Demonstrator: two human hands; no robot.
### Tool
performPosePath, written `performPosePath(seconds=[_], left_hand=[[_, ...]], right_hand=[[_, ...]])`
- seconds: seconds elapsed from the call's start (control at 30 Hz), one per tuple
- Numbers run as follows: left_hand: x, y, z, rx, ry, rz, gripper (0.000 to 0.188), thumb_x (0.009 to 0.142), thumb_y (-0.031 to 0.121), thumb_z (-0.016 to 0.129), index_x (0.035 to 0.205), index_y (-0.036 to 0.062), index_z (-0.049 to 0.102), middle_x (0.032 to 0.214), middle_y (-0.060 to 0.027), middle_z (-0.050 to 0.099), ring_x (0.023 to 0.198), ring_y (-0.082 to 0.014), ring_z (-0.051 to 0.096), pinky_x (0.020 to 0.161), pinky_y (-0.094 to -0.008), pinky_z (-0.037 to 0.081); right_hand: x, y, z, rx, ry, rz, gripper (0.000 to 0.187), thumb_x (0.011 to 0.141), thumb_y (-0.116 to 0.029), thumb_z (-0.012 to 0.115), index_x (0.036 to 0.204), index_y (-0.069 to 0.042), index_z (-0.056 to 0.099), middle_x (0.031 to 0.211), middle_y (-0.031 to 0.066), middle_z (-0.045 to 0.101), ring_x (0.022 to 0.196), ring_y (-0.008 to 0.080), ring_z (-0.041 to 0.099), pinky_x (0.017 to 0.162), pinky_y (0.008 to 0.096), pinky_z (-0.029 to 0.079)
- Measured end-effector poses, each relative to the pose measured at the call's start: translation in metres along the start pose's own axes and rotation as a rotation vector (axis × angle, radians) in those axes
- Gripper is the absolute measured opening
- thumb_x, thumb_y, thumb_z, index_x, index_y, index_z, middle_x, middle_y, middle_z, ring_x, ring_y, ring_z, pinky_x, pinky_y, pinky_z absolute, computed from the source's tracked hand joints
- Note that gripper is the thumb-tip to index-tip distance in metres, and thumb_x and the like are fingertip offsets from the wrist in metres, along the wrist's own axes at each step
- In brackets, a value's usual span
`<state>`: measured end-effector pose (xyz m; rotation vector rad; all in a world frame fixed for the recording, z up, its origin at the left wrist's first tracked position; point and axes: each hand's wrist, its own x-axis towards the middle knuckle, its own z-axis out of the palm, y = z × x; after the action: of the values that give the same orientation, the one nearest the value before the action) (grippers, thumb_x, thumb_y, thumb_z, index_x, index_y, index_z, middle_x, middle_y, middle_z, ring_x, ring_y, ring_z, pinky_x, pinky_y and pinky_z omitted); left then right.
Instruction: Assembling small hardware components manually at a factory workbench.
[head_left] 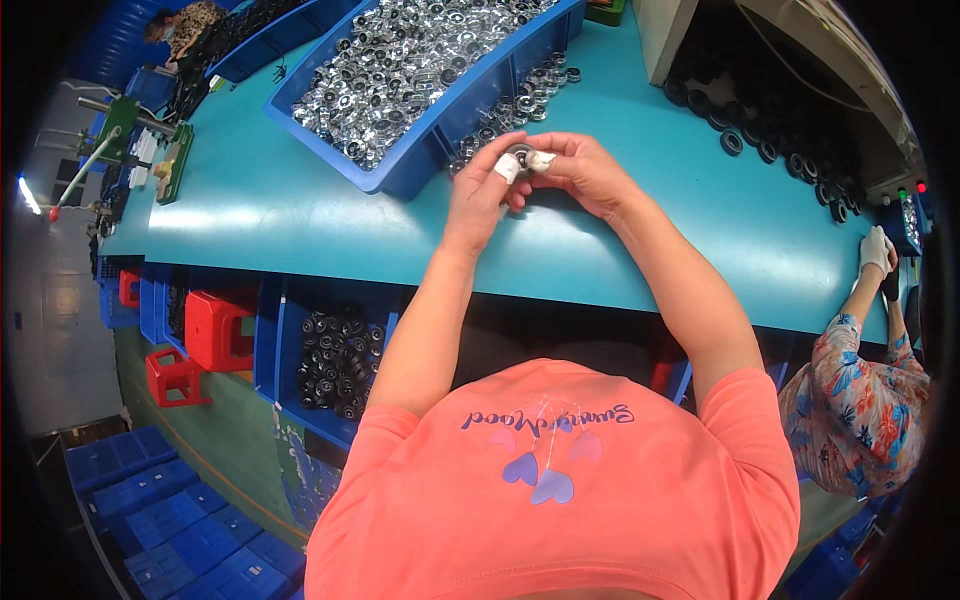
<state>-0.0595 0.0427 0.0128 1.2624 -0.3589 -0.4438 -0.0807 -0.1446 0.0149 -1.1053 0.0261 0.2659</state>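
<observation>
Over the blue-green tabletop, both hands meet around a small round wheel-like piece with a metallic centre. My left hand grips it from the left, and my right hand from the right. White coverings wrap both thumbs, which press on its upper face. The fingers hide most of its underside. Just beyond the hands is a blue bin heaped with shiny clear-and-black wheel hubs. More loose hubs lie along the bin's right side, close to my fingers.
Black rubber rings spread below a pale housing at the right. A co-worker's gloved hand is at the far right. Left stands a green lever press. Under the table are a bin of black wheels and red stools.
</observation>
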Motion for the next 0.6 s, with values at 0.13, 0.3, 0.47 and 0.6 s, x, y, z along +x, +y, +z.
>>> performPosePath(seconds=[0.13,0.3,0.47,0.6], left_hand=[[-0.002,-0.003,0.008,0.025,-0.008,0.073,0.045,0.093,0.012,0.068,0.136,0.005,0.055,0.103,-0.0028,0.066,0.081,-0.0077,0.06,0.062,-0.0218,0.05],[-0.002,-0.003,0.011,0.101,0.067,0.095,0.051,0.087,0.008,0.075,0.134,0.0048,0.056,0.108,-0.003,0.066,0.088,-0.0087,0.062,0.063,-0.0213,0.05],[-0.001,-0.015,0.015,0.506,0.249,0.355,0.044,0.083,0.009,0.077,0.124,0.0048,0.061,0.103,-0.0022,0.062,0.089,-0.0125,0.063,0.067,-0.0248,0.052],[-0.003,-0.008,0.016,0.939,0.373,0.47,0.044,0.074,0.011,0.081,0.115,0.0064,0.066,0.098,-0.0041,0.059,0.082,-0.016,0.062,0.069,-0.0288,0.052]], right_hand=[[0.001,-0.001,-0.004,0.037,0.029,0.023,0.035,0.09,-0.011,0.07,0.121,0.006,0.064,0.106,0.012,0.07,0.091,0.0195,0.069,0.088,0.0319,0.056],[0.003,0.005,-0.003,-0.034,0.05,-0.036,0.033,0.093,-0.013,0.067,0.121,0.003,0.065,0.106,0.0111,0.07,0.091,0.0176,0.069,0.086,0.0306,0.056],[-0.001,-0.002,0.006,-0.275,0.125,-0.101,0.034,0.094,-0.016,0.065,0.124,-0.001,0.065,0.102,0.0095,0.07,0.087,0.0155,0.067,0.085,0.0303,0.055],[-0.001,-0.005,-0.002,-0.276,0.008,-0.061,0.038,0.089,-0.016,0.067,0.125,-0.001,0.065,0.102,0.0096,0.07,0.088,0.016,0.067,0.088,0.0314,0.054]])
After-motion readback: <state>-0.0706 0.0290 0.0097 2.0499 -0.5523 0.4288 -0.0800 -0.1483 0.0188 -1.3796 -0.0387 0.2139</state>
